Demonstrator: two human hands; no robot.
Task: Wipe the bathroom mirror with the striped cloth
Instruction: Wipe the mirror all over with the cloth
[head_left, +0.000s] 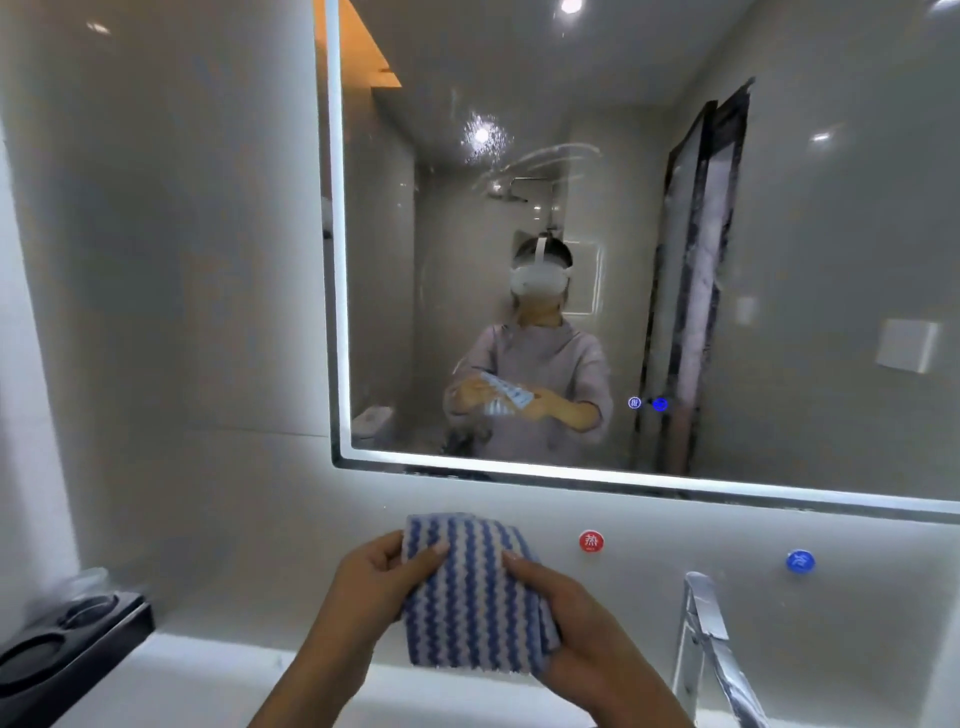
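Note:
A folded cloth with blue and white wavy stripes (467, 592) is held up in front of me, below the mirror. My left hand (371, 577) grips its left edge, thumb on the front. My right hand (566, 618) grips its right side and lower corner. The large wall mirror (779, 249) with a lit border fills the upper right of the view. Curved smear marks and spots show on the glass near the upper middle. A person with a headset and the cloth appears reflected in it. The cloth is apart from the glass.
A chrome tap (711, 644) rises at the lower right. On the wall under the mirror are a red button (590, 541) and a blue button (800, 561). A black tray with round holders (62, 649) sits on the white counter (171, 686) at the left.

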